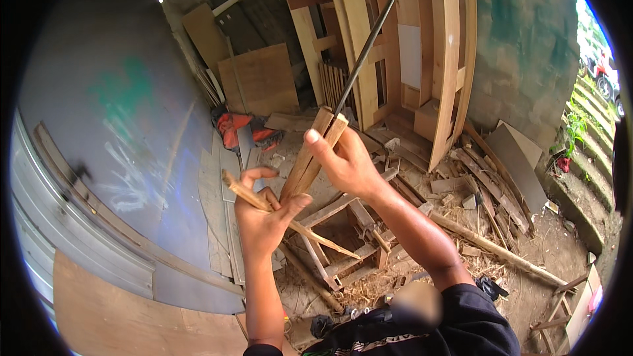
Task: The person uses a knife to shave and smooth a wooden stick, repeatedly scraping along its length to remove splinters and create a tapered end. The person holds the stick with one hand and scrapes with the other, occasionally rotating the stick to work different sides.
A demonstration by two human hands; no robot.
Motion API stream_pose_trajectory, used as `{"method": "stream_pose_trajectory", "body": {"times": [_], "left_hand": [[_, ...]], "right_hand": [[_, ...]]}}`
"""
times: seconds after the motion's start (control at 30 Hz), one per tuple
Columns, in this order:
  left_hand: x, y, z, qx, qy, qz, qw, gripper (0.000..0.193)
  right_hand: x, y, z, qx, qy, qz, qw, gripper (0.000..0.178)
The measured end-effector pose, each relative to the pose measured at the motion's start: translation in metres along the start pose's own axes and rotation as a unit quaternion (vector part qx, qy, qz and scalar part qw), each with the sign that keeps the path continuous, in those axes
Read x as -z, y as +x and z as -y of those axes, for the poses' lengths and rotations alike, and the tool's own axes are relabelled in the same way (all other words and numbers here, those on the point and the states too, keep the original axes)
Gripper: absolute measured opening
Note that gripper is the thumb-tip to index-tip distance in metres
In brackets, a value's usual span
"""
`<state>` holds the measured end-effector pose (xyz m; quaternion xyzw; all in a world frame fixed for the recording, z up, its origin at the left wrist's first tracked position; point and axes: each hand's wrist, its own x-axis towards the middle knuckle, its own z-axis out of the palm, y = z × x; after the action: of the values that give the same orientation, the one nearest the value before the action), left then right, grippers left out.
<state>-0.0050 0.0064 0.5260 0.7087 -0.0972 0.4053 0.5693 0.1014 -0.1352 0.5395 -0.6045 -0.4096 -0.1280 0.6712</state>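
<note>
My left hand (pixel 266 221) is closed around the lower end of a brown split piece of wood (pixel 307 166). A thin splintered stick (pixel 316 236) lies across that same palm, under the thumb. Higher up, my right hand (pixel 347 166) grips the split wood near its top, thumb along its side. A gap runs lengthwise between the wood's two halves. From its upper end a long dark rod (pixel 370 43) rises, slanting right past the top of the view. How the rod sits inside the wood is hidden.
Below my hands stands a rough wooden frame (pixel 359 214) amid shavings and scrap. A tall unfinished cabinet (pixel 402 59) is behind, with plywood sheets (pixel 260 82) leaning left of it. At right lie loose boards (pixel 491 188) and a long pole (pixel 491 245). A grey wall panel (pixel 132 138) stands left.
</note>
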Motion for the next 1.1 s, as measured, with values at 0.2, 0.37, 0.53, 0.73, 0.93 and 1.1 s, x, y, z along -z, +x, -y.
{"method": "stream_pose_trajectory", "body": {"times": [0.2,0.37,0.53,0.73,0.93,1.1], "left_hand": [[-0.007,0.019,-0.003,0.051,0.073,0.087,0.992,0.064],[-0.016,0.030,0.003,0.029,0.077,0.127,0.989,0.061],[-0.028,0.039,0.011,0.029,-0.079,0.150,0.985,0.050],[-0.049,0.045,0.032,0.061,-0.100,0.051,0.992,0.043],[-0.044,0.064,0.048,0.112,-0.112,-0.003,0.987,0.037],[-0.028,0.073,0.054,0.130,-0.128,0.009,0.983,0.036]], "right_hand": [[0.002,0.010,0.012,-0.028,-0.029,-0.051,0.998,0.039],[0.018,0.021,0.016,-0.053,-0.075,-0.043,0.995,0.041],[0.030,0.023,0.022,-0.040,-0.035,-0.088,0.995,0.045],[0.045,0.031,0.018,-0.119,0.030,-0.018,0.992,0.054],[0.100,-0.005,0.024,-0.026,-0.391,0.191,0.900,0.045],[0.161,0.000,0.019,0.217,-0.612,-0.027,0.760,0.054]]}}
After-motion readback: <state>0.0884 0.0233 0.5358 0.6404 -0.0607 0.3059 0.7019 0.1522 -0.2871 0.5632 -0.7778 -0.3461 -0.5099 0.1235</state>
